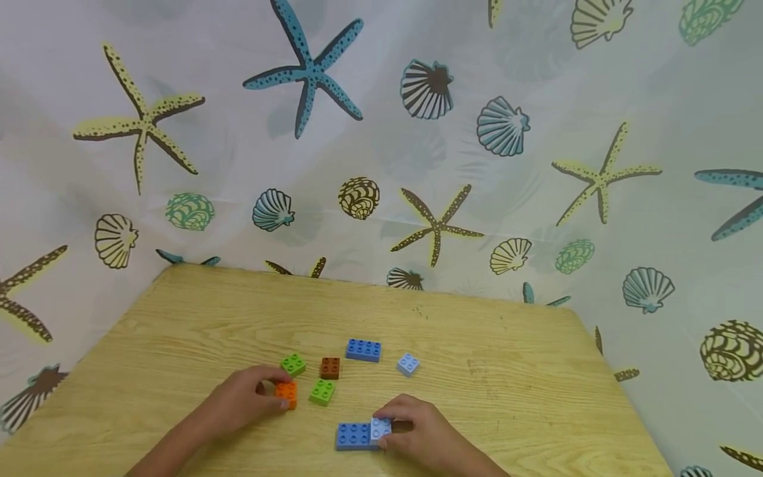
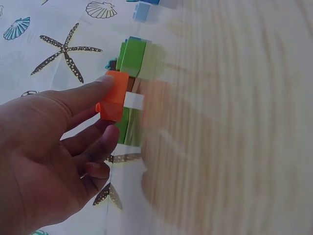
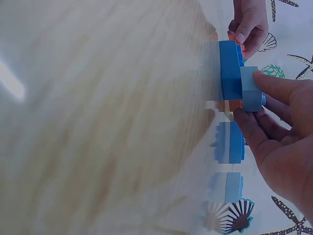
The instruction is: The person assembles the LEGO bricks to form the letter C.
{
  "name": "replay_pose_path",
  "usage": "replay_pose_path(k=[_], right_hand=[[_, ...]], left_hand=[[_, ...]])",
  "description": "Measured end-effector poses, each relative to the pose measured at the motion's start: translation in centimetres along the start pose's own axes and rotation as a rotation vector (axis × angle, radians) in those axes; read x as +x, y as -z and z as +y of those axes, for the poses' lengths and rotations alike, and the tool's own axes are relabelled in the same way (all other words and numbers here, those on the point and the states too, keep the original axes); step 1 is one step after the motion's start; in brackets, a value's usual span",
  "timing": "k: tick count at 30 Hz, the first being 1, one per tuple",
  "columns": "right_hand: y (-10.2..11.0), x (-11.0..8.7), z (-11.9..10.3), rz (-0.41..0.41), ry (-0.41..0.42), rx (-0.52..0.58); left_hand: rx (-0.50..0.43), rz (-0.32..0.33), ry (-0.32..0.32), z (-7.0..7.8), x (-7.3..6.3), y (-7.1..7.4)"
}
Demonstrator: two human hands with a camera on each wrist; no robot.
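In the head view my left hand [image 1: 241, 399] pinches an orange brick [image 1: 286, 395] between thumb and fingertips, studs up. The left wrist view shows the thumb on one side of that orange brick [image 2: 115, 90] and fingertips at the other. My right hand [image 1: 424, 430] grips a small light blue brick [image 1: 379, 430], which sits on the right end of a long blue brick [image 1: 353, 436]. From the right wrist, the light blue brick [image 3: 251, 88] is seen against the stud side of the long blue brick [image 3: 229, 71], with thumb and fingers on its opposite sides.
Beyond the hands lie two green bricks [image 1: 322, 392], a brown brick [image 1: 330, 368], another long blue brick [image 1: 363, 350] and a second light blue brick [image 1: 408, 364]. The wooden table [image 1: 524, 397] ends at a cloth printed with shells and starfish [image 1: 369, 146].
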State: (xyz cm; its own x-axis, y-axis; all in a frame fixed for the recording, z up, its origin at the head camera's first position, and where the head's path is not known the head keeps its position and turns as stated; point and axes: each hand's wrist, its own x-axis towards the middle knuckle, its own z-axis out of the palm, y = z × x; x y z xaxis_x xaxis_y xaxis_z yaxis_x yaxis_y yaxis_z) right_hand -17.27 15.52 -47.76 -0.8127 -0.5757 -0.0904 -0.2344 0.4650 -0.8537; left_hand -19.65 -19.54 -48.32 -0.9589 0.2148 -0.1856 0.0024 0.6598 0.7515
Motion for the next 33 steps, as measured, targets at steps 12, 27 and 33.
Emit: replay_pose_path(k=[12,27,33], right_hand=[[0.0,0.0,0.0,0.003,0.007,0.000],[0.1,0.1,-0.3,-0.001,0.024,-0.019],[0.1,0.0,-0.3,-0.008,0.025,-0.029]], left_hand=[[-0.072,-0.036,-0.043,2.2,-1.6,-2.0],[-0.008,-0.078,-0.121,4.6,-2.3,-4.4],[-0.033,-0.105,-0.122,4.8,-2.4,-5.1]])
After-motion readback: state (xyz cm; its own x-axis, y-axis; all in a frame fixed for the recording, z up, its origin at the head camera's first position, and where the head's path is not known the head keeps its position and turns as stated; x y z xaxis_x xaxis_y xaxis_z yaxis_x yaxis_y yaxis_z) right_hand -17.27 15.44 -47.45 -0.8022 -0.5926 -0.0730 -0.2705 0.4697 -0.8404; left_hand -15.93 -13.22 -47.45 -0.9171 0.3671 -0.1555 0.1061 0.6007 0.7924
